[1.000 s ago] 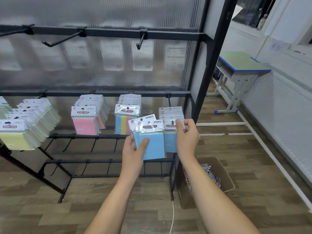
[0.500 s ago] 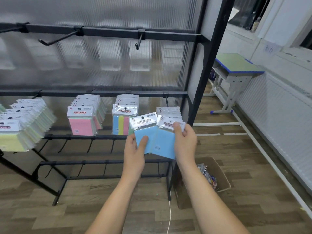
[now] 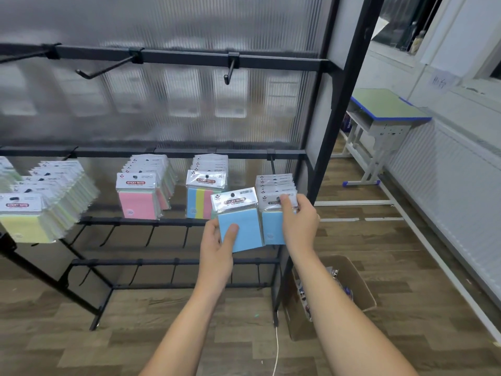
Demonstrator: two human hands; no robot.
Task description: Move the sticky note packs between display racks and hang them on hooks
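My left hand (image 3: 217,245) grips a blue sticky note pack (image 3: 238,221) from below, thumb on its front, held free in front of the rack. My right hand (image 3: 299,223) pinches the header of the front blue pack (image 3: 271,226) in the row hanging on the rightmost hook (image 3: 272,162) of the middle bar. Pink packs (image 3: 137,198), striped packs (image 3: 202,196) and yellow packs (image 3: 24,218) hang further left. The top bar (image 3: 184,57) carries bare hooks (image 3: 229,69).
The black rack's upright post (image 3: 330,131) stands just right of my hands. A cardboard box (image 3: 360,291) with small items sits on the wooden floor below right. A desk (image 3: 385,109) stands by the right wall. Lower bars (image 3: 173,261) hold empty hooks.
The two blue packs have separated: my left hand keeps one pack in front, while my right hand has shifted right and up to the hanging row on the rightmost hook.
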